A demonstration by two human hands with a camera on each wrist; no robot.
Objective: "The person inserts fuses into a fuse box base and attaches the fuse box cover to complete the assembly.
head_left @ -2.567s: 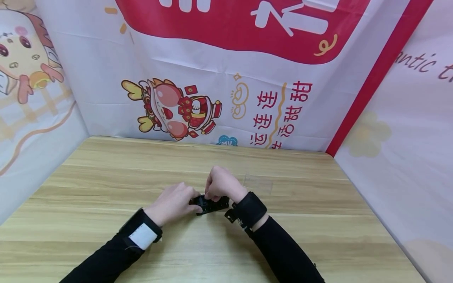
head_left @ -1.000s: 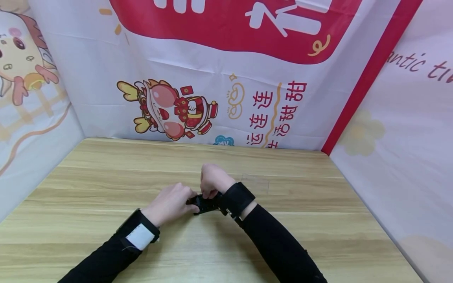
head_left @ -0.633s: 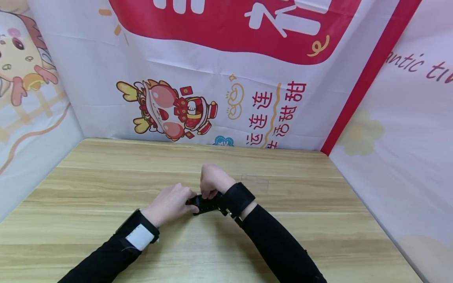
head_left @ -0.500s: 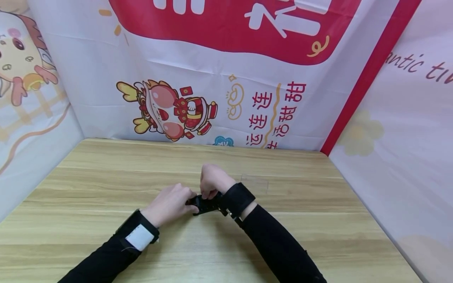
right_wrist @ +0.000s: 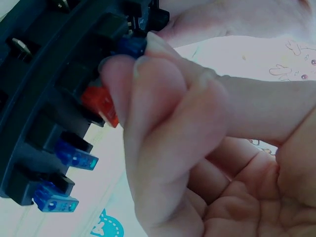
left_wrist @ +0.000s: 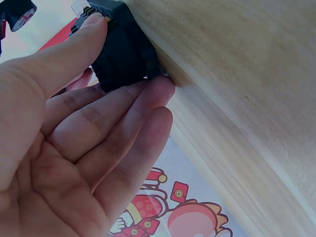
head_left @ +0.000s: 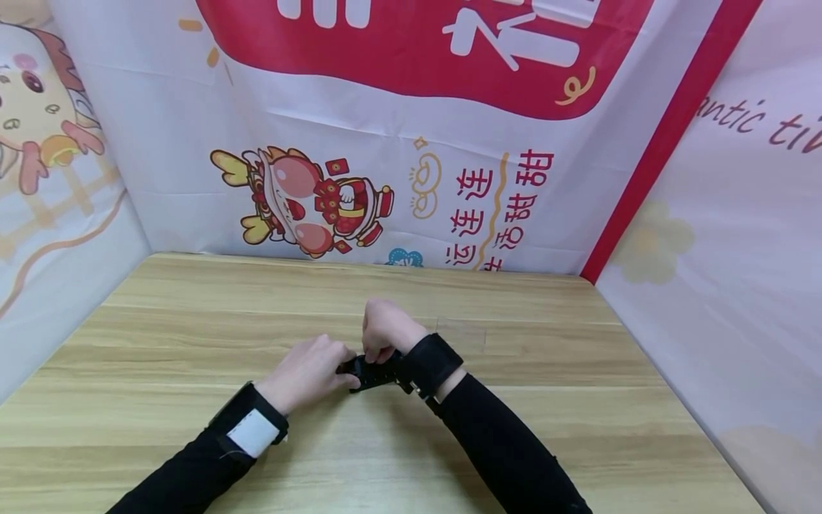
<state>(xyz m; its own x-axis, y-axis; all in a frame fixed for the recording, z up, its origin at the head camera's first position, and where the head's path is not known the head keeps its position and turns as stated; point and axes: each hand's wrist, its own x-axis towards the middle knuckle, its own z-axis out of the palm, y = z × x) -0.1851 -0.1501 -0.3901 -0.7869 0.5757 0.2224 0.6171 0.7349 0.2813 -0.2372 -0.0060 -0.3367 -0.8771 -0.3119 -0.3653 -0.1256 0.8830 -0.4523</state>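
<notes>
A black fuse box (head_left: 370, 374) sits low over the wooden table between both hands. My left hand (head_left: 310, 372) holds its left end, with the thumb on the top and fingertips along the other side, as the left wrist view shows. My right hand (head_left: 390, 330) pinches a blue blade fuse (right_wrist: 131, 46) at one of the box's slots; part of that fuse is hidden by the fingertips. In the right wrist view, a red fuse (right_wrist: 100, 104) and two more blue fuses (right_wrist: 76, 153) stick out of the same row. Metal contacts show in other slots.
A flat clear plastic piece (head_left: 461, 335) lies on the wooden table (head_left: 546, 428), just behind the right wrist. Printed white and red cloth (head_left: 359, 107) hangs at the back and on both sides of the table.
Since the oldest frame, the right wrist has come left and turned, covering the box's right end. Hands and box shift slightly left with the view. Over the last second almost nothing moves.
</notes>
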